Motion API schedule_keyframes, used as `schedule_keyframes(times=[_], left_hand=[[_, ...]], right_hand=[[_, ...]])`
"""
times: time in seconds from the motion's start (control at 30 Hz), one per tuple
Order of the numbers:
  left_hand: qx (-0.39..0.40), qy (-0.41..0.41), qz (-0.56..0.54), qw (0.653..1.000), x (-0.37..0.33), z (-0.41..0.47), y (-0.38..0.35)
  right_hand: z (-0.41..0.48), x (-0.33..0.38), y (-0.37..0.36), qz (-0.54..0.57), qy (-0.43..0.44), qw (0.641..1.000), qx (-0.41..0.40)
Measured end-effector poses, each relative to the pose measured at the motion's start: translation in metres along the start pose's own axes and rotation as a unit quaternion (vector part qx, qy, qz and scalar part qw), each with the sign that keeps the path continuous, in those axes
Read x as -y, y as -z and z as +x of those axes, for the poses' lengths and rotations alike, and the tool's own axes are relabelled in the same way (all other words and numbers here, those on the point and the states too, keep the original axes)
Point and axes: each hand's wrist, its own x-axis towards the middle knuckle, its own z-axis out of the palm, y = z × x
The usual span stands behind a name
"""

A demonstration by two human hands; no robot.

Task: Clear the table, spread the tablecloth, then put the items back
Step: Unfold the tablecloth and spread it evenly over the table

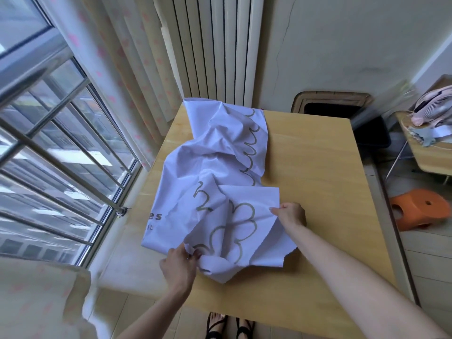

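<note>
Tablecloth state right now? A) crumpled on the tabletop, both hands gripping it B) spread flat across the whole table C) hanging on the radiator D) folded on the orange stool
A: the tablecloth lies bunched and creased on the table, with the left hand and the right hand each pinching an edge.

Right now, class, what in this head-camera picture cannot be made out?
- The printed words on the tablecloth: folds hide all but a few letters.
- The left hand: its fingertips are buried in bunched cloth.
- The table: its left side lies under the cloth.
- The things on the side table: cut by the right edge and blurred.
</note>
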Motion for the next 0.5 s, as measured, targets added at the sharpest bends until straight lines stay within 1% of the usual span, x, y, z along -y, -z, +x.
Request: schedule_keyframes(times=[0.07, 0.2, 0.33, 0.4, 0.5], left_hand=[[-0.015, 0.014, 0.027, 0.999, 0.012, 0.011, 0.006], [-0.011, 0.054, 0.090, 0.994, 0.041, 0.035, 0.018], [-0.030, 0.068, 0.096, 0.993, 0.069, 0.059, 0.033], [-0.042, 0.075, 0.107, 0.991, 0.075, 0.072, 0.047], [-0.061, 0.089, 0.119, 0.987, 0.080, 0.097, 0.072]], right_hand=[[0.006, -0.005, 0.011, 0.007, -0.016, 1.000, -0.007], [0.018, -0.015, 0.042, 0.006, -0.042, 0.998, -0.046], [0.029, -0.024, 0.080, -0.011, -0.070, 0.993, -0.095], [0.037, -0.031, 0.105, -0.004, -0.089, 0.987, -0.134], [0.054, -0.041, 0.145, -0.058, -0.098, 0.981, -0.159]])
